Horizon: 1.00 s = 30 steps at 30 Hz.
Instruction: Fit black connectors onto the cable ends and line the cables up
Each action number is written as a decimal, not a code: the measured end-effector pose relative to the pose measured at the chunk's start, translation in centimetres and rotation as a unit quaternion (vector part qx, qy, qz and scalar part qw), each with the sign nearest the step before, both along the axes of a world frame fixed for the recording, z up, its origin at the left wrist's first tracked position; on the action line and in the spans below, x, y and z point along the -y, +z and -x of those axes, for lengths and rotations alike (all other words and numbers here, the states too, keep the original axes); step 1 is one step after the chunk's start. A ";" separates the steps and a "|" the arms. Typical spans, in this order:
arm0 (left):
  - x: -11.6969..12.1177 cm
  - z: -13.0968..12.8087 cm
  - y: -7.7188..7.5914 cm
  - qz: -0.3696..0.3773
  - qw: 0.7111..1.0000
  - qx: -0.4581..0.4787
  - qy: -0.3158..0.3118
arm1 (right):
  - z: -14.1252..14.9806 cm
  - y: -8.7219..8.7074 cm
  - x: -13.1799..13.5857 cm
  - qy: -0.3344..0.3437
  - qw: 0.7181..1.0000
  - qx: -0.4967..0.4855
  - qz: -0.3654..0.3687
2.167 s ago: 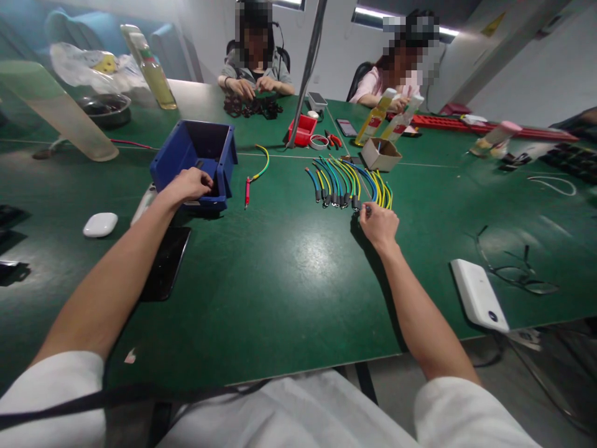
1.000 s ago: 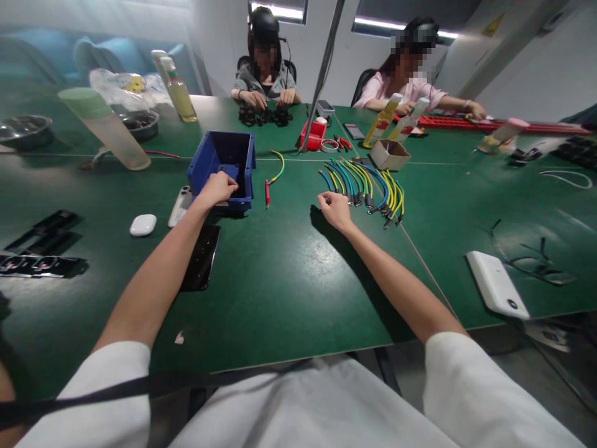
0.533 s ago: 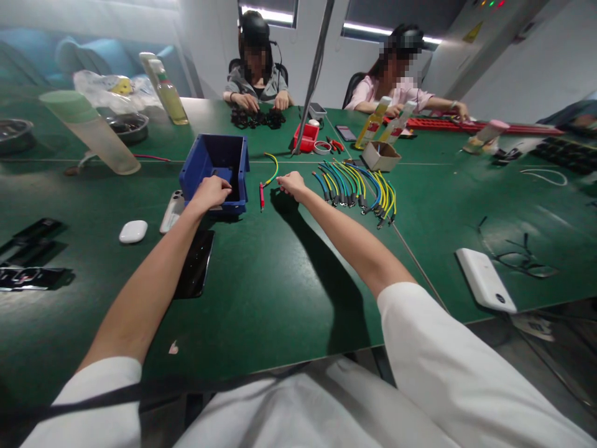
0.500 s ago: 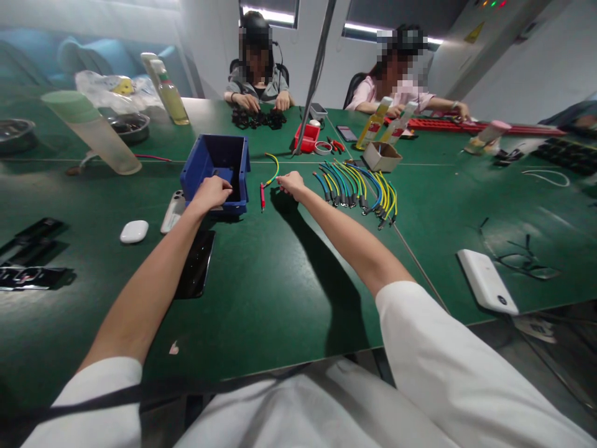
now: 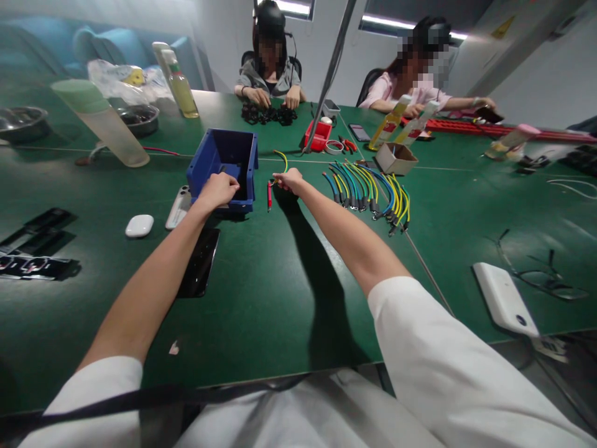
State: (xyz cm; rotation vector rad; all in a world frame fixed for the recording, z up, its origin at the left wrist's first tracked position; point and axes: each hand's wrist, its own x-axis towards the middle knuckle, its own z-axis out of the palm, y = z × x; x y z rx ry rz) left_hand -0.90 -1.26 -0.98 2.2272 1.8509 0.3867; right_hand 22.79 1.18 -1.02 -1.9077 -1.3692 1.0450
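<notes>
My left hand reaches over the near rim of the blue bin, its fingers curled. A small dark bit shows just above the knuckles; whatever the fingers hold is hidden. My right hand has its thumb and fingers pinched on a short yellow-green wire lying on the table. The wire's upper end curves out beyond the hand. Just left of those fingertips lies a slim red tool, its kind too small to tell. Further right, several blue, green and yellow wires with dark ends lie in a row.
A black phone, a white phone and a white earbud case surround my left forearm. A slanted metal pole rises beyond the red box. A small carton stands behind the wires. Two people sit across the table.
My right hand has shifted left onto the yellow-green wire and covers its lower part. The left hand stays at the blue bin. The whole view has swung slightly.
</notes>
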 end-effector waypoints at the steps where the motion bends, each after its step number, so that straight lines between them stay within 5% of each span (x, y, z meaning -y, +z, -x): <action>1: 0.1 0.0 0.1 0.001 1.000 -0.006 0.002 | 0.1 0.1 -0.1 0.001 1.000 -0.004 0.004; 14: 0.3 0.1 0.0 -0.003 1.000 0.020 0.013 | -0.1 -0.9 0.3 0.017 0.996 -0.090 0.022; 30: 0.1 0.1 -0.1 -0.011 1.000 -0.016 -0.007 | -2.9 -1.6 6.6 0.054 0.987 -0.146 -0.043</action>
